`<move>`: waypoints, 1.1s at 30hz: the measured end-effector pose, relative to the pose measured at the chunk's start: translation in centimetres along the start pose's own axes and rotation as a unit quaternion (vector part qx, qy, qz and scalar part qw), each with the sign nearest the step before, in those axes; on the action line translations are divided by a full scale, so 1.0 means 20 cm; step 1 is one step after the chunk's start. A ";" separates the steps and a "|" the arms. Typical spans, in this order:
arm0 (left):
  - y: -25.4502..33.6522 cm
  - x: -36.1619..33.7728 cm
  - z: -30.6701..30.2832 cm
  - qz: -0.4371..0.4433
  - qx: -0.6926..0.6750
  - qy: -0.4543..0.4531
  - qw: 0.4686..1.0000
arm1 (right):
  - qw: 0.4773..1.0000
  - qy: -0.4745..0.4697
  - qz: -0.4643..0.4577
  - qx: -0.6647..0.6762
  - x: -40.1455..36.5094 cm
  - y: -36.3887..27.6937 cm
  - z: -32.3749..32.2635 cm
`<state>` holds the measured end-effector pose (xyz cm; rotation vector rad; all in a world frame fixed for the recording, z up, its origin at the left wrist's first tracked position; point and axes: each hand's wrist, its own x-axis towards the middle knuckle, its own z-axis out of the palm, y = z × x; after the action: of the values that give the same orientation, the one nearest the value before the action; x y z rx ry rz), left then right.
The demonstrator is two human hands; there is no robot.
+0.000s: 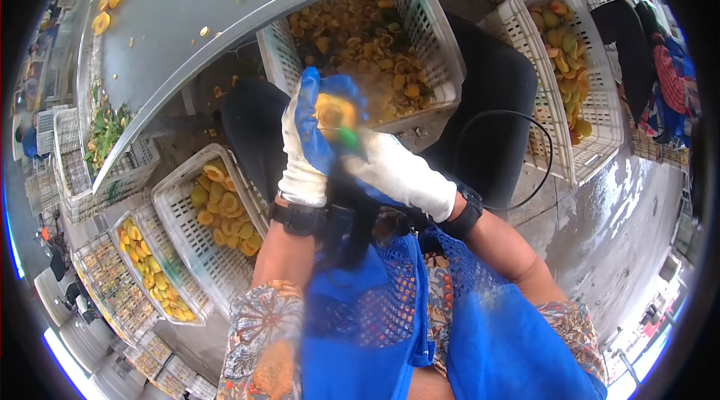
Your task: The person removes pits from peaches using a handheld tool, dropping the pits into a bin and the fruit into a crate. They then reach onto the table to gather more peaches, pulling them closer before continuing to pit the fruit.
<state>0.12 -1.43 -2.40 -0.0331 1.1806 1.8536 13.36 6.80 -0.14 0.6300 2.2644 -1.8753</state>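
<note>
Just above the lap, at centre view, a yellow fruit half (335,111) is gripped in the closed, gloved left hand (306,146). A blurred green tool (347,137) is clasped against it by the gloved right hand (401,173). Scraps are held in a white crate (425,19) at 12 o'clock, and cut halves in another crate (214,269) at 8 o'clock.

L hand (304,146) gloved, curled, pointing up; R hand (399,175) gloved, clenched, touching L from R side.
</note>
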 end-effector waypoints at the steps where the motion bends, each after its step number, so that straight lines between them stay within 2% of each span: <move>1: 0.01 0.00 0.00 -0.005 0.014 -0.005 1.000 | 1.000 0.006 -0.008 -0.005 0.00 0.00 0.00; 5: 0.02 0.00 -0.06 -0.023 0.064 -0.061 0.996 | 1.000 -0.004 0.005 0.008 -0.01 0.03 0.03; 8: -0.02 0.00 -0.08 0.002 0.118 -0.047 0.992 | 0.999 -0.025 0.025 -0.006 -0.01 0.06 0.03; 9: -0.03 0.01 -0.09 -0.011 0.102 -0.040 0.994 | 0.999 -0.029 0.028 -0.017 -0.01 0.07 0.02; 12: -0.05 0.01 -0.09 -0.042 0.047 -0.019 0.998 | 0.993 -0.072 0.033 0.088 0.01 0.08 0.00; 15: -0.07 0.00 -0.10 -0.063 -0.008 -0.008 0.998 | 0.996 -0.045 0.066 0.043 0.00 0.03 0.03; 18: -0.08 0.00 -0.11 -0.075 -0.043 -0.019 0.996 | 0.998 -0.016 0.014 -0.058 -0.02 0.06 0.03; 21: -0.08 0.03 -0.11 -0.064 -0.082 -0.030 0.994 | 0.997 -0.051 0.051 -0.024 0.01 0.00 -0.02; 24: 0.00 0.03 -0.05 -0.034 -0.126 -0.012 0.991 | 0.981 0.089 -0.094 -0.143 0.01 0.02 0.04; 27: 0.01 0.04 -0.04 -0.023 -0.185 -0.005 0.983 | 0.980 0.098 -0.075 -0.156 0.01 0.01 0.03; 33: -0.01 0.03 -0.01 0.030 -0.101 -0.012 0.994 | 0.977 0.108 -0.082 -0.162 0.04 0.05 0.05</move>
<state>-0.07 -1.20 -2.92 -0.0887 0.9834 2.0152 12.92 6.19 -1.47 0.6380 2.7595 -1.5051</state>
